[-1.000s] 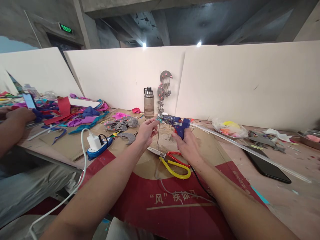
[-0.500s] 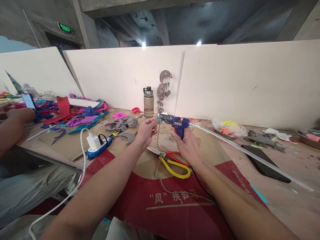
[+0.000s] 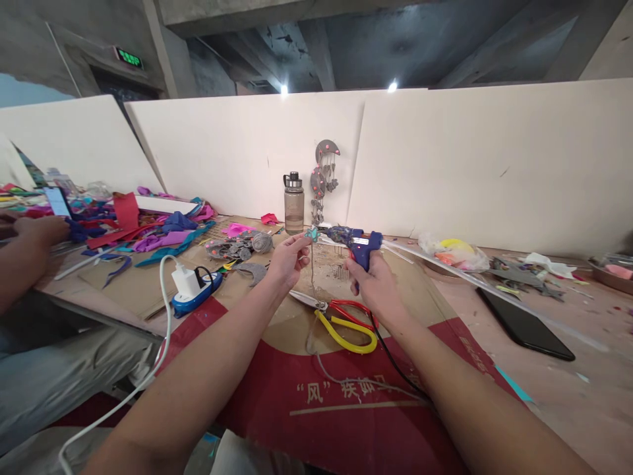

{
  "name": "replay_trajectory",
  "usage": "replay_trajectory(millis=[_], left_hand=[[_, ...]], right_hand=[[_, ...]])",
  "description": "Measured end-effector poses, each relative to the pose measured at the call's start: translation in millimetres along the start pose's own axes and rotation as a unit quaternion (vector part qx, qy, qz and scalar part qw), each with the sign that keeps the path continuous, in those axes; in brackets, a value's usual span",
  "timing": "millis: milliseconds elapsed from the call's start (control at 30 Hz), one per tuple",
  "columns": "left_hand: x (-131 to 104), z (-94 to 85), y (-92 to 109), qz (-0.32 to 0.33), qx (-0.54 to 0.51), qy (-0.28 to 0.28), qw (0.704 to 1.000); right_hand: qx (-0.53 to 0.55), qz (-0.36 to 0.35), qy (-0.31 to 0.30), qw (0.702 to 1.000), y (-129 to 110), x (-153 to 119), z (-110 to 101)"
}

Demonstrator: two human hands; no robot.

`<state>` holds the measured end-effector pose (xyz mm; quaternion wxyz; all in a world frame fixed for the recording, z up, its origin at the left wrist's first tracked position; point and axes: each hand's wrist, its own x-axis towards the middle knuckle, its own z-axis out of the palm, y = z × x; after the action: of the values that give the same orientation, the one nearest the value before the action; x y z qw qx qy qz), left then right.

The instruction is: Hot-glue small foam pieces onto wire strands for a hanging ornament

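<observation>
Between the fingertips of my left hand is a small teal flower-like piece, and a grey cord hangs down from it. My right hand is wrapped round the handle of a blue hot glue gun. Its nozzle points left, close to the teal piece; I cannot tell whether they touch. A long clear glue stick sticks out of the gun's back. Below the hands, scissors with red and yellow handles lie on the cardboard.
A water bottle stands at the back beside a grey moon-shaped hanging ornament. To the left are a power strip, a yarn ball and felt scraps. A phone lies right. Another person's hand is far left.
My right hand has drawn the glue gun slightly right, away from the teal piece, which now shows more fully. The glue stick's rear end has swung up a little. My left hand stays almost still.
</observation>
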<state>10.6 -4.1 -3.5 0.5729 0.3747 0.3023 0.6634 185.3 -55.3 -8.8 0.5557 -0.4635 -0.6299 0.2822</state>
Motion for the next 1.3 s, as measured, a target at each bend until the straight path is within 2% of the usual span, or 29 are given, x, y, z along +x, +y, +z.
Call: replay_trajectory(millis=[67, 133, 200, 300, 367, 433, 500, 567, 633, 700, 767, 833, 900, 1000, 1167, 1300], left_hand=[[1, -1.4, 0, 0.0, -0.002, -0.002, 1.0], [1, -1.7, -1, 0.008, 0.0, -0.006, 1.0], [-1, -0.4, -1, 0.025, 0.018, -0.01, 0.999], [-5, 3.9, -2, 0.069, 0.07, -0.01, 0.995], [-7, 6.7, -4, 0.099, 0.102, -0.01, 0.99], [-9, 8.3, -7, 0.12, 0.13, -0.017, 0.984], [-9, 8.7, -9, 0.134, 0.158, -0.023, 0.978], [-11, 8.9, -10, 0.151, 0.188, -0.019, 0.97], [-14, 10.0, -9, 0.182, 0.226, 0.001, 0.957], [-19, 12.2, -8, 0.223, 0.265, 0.021, 0.938], [-23, 15.1, -6, 0.259, 0.297, 0.028, 0.919], [-27, 17.7, -6, 0.285, 0.329, 0.022, 0.9], [-29, 18.8, -8, 0.293, 0.357, 0.014, 0.887], [-26, 17.5, -12, 0.256, 0.357, 0.003, 0.898], [-17, 14.1, -21, 0.169, 0.252, -0.031, 0.952], [-16, 14.5, -25, 0.149, 0.222, -0.053, 0.962]], right_hand=[[0.07, 0.057, -0.008, 0.996, 2, 6, -5], [0.093, 0.1, -0.006, 0.991, 9, 15, -11], [0.068, 0.155, -0.013, 0.985, 17, 23, -18], [-0.024, 0.216, -0.046, 0.975, 28, 29, -26], [-0.116, 0.213, -0.072, 0.967, 30, 31, -30], [-0.23, 0.18, -0.082, 0.953, 29, 30, -34], [-0.337, 0.115, -0.046, 0.933, 29, 30, -35], [-0.376, 0.034, 0.031, 0.926, 28, 29, -32], [-0.319, -0.022, 0.07, 0.945, 25, 26, -22], [-0.184, -0.017, 0.039, 0.982, 18, 21, -6], [0.005, 0.021, -0.005, 1.0, 9, 15, 12], [0.186, 0.061, -0.032, 0.98, 1, 9, 25], [0.29, 0.104, -0.054, 0.95, -6, 5, 31], [0.329, 0.137, -0.07, 0.932, -8, 4, 28], [0.249, 0.101, -0.016, 0.963, -2, 9, 21], [0.201, 0.08, 0.006, 0.976, 5, 13, 20]])
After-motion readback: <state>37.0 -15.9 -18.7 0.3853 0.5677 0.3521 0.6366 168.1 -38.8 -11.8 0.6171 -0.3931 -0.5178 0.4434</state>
